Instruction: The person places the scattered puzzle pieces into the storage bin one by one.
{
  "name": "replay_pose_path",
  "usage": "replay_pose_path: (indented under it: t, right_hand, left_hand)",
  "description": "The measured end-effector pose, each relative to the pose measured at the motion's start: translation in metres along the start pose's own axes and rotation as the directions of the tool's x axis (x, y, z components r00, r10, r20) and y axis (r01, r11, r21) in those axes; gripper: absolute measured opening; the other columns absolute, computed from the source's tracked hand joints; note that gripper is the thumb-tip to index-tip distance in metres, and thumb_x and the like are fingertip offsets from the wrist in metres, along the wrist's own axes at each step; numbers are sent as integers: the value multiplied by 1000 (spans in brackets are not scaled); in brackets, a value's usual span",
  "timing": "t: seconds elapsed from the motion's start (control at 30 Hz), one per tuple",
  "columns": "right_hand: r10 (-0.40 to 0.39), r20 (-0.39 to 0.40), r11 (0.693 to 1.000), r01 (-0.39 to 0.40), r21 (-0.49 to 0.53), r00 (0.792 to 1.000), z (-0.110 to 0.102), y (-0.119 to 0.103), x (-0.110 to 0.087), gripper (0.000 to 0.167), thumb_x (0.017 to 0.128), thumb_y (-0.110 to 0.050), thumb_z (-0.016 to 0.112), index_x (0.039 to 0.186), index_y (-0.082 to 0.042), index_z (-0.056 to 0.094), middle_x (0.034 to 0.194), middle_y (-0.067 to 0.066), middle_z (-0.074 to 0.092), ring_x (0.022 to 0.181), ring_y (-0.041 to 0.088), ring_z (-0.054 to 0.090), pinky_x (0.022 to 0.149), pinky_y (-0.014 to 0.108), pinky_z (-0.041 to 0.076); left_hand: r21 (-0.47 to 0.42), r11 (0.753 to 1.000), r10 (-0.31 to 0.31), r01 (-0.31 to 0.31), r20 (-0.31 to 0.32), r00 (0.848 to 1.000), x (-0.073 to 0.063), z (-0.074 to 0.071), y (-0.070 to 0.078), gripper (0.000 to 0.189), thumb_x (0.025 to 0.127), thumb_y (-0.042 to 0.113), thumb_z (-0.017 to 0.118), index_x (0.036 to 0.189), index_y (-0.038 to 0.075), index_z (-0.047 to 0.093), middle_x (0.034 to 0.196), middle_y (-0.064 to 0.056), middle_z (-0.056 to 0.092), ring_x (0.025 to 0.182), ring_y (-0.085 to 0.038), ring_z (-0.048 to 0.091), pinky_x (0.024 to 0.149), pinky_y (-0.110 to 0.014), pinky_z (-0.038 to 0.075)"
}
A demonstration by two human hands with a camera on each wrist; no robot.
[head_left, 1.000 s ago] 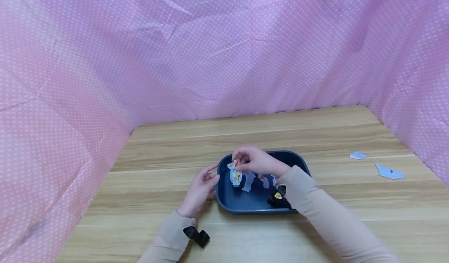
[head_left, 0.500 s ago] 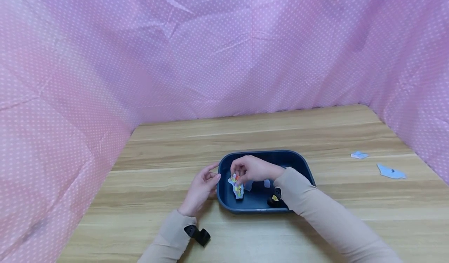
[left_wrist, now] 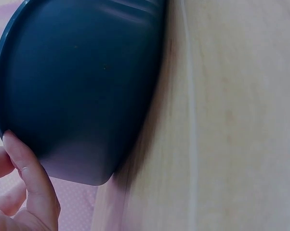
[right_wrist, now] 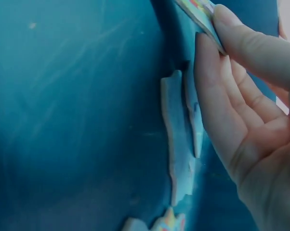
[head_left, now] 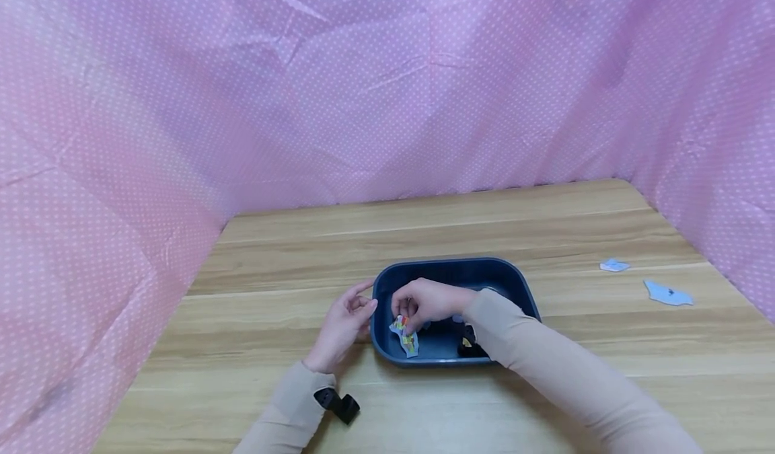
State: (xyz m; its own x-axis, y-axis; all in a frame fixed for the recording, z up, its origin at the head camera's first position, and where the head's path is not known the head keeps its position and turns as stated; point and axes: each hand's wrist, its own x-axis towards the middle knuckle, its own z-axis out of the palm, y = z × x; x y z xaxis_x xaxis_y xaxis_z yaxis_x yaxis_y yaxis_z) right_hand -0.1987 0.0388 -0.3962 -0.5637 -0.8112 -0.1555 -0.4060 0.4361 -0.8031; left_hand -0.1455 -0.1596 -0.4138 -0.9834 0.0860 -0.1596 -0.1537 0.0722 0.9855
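Observation:
My right hand [head_left: 426,304] pinches a puzzle piece [head_left: 405,339] with a yellow and red pattern and a pale blue edge, between thumb and forefinger. It holds the piece over the left part of a dark blue tray [head_left: 514,274]. In the right wrist view, the thumb and forefinger press on the piece [right_wrist: 199,14], only part of which shows. Below them, more thin pieces [right_wrist: 174,130] lie in the tray. My left hand [head_left: 341,324] grips the tray's left end, its thumb at the rim in the left wrist view. My right forearm hides part of the tray's interior.
On the wooden table [head_left: 290,252], to the right of the tray, lie two light blue pieces, a small one [head_left: 614,265] and a larger one [head_left: 668,293]. A pink dotted cloth [head_left: 339,104] hangs behind the table and along both sides.
My right hand has moved toward the near side of the tray, lowering the pinched puzzle piece toward the near left corner. My left hand keeps its hold on the tray.

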Motion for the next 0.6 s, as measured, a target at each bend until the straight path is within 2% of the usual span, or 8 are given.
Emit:
replay_pose_path:
  t: [0.43,0.6]
  right_hand:
    - [-13,5,997,14,-76,1000,0,4,5,18,78,-11,77,91,-14,66,78,-6,62,69,7,56,64,22,50]
    - [-30,11,990,32,-137,999,3,4,7,19,77,-11,78,91,-15,66,78,-8,61,67,4,55,62,20,49]
  left_hand:
    - [-18,1000,8,-8,1,1000,0,0,0,42,93,0,55,134,7,50,83,-4,60,66,-9,58,59,-24,51]
    - [-4,1000,-2,2,-2,1000,0,0,0,42,93,1,55,134,7,51,84,-5,60,66,-9,57,59,-24,50]
